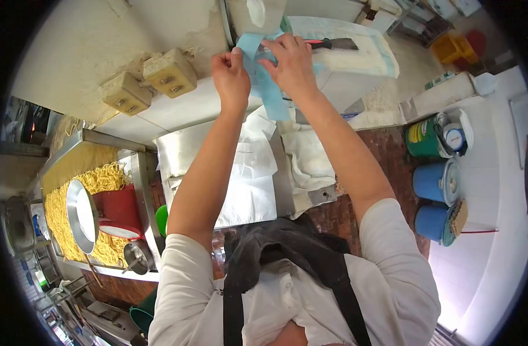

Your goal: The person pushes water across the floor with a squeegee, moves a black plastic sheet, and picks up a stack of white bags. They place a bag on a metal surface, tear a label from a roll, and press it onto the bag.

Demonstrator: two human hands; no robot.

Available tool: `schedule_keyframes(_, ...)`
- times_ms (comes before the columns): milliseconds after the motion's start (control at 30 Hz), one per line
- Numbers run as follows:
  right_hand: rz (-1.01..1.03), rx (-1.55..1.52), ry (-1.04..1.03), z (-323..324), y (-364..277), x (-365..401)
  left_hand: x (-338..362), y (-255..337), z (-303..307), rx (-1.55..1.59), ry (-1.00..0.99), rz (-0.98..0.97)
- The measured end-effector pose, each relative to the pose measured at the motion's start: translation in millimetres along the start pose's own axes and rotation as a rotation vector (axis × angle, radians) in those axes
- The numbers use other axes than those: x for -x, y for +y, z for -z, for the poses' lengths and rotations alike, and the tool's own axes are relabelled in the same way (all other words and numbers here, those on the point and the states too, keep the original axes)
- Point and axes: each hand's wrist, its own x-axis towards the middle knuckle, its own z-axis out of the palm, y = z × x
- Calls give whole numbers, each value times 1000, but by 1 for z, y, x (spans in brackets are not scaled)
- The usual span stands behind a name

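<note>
A strip of thin light blue sheet [273,104], plastic by its look, hangs down between my two hands near the wall. My left hand [232,78] is closed, its thumb and fingers pinching the upper left edge of it. On the other side, my right hand [291,63] grips the same sheet with curled fingers; part of the grip is hidden behind the hand. Just right of those fingers, a scraper [333,44] with a black and red handle and a dark flat blade lies on a pale cloth-covered surface [370,63].
White sheets [249,173] lie on a metal top below my arms, beside a folded cloth [307,161]. Yellow noodles [59,219] fill a tray at left, with a metal bowl [81,216] and red container [119,210]. Two outlet boxes [170,75] jut from the wall. Blue buckets [430,181] stand right.
</note>
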Motion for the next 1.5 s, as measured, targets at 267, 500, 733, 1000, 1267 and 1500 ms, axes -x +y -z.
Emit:
schedule_keyframes(267,140,-4,13,0,4,-6,-6,2,7,188,-154,84)
schedule_keyframes(500,84,52,-93,6,0,-17,0,11,9,177,-299,45)
schedule_keyframes(733,53,43,-116,3,0,-19,-7,-1,14,180,-327,59)
schedule_keyframes(1000,-99,-37,-93,-1,-3,-14,5,3,10,187,-420,-52)
schedule_keyframes(1267,-86,-19,-85,2,-5,-15,-2,-8,14,-56,-450,-264)
schedule_keyframes(1500,-40,9,-94,0,-1,-18,-3,-6,13,-287,-307,-266)
